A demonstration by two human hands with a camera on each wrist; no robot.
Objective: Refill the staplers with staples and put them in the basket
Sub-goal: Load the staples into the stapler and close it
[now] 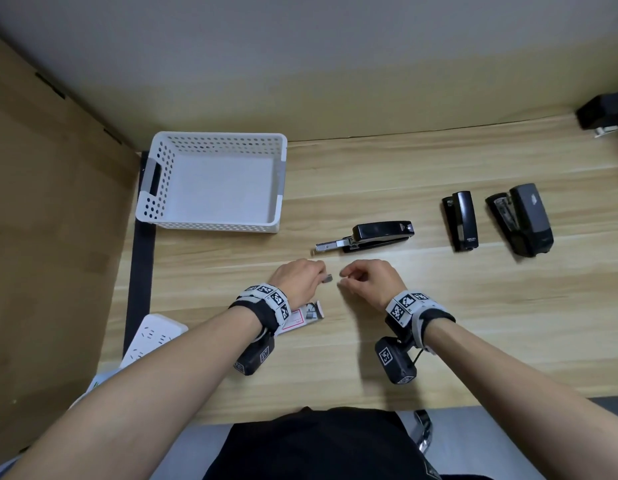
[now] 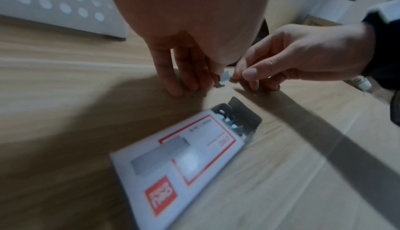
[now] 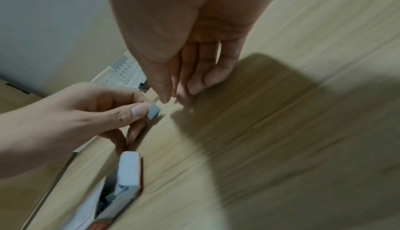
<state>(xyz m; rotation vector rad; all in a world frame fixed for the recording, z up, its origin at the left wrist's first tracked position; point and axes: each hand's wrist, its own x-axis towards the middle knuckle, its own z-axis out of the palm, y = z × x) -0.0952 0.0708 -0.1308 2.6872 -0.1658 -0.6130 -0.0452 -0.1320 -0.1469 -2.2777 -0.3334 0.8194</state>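
Note:
My left hand (image 1: pixel 319 276) pinches a short grey strip of staples (image 1: pixel 328 279) between thumb and fingertips, just above the desk. The right wrist view shows that strip (image 3: pixel 154 112) plainly at the thumb tip. My right hand (image 1: pixel 345 274) hovers a few centimetres to its right, thumb close to the curled fingertips; I cannot tell if it holds anything. Beyond the hands lies a black stapler (image 1: pixel 380 233) with its metal magazine slid out to the left. Two more black staplers (image 1: pixel 461 220) (image 1: pixel 525 223) stand at the right. The white perforated basket (image 1: pixel 210 136) at the back left holds nothing.
An open white and red staple box (image 1: pixel 302 318) lies under my left wrist, loose staples showing at its open end (image 2: pixel 233 124). A white power strip (image 1: pixel 151 337) sits at the desk's left front edge. A black device (image 1: pixel 605 112) is at the far right rear corner.

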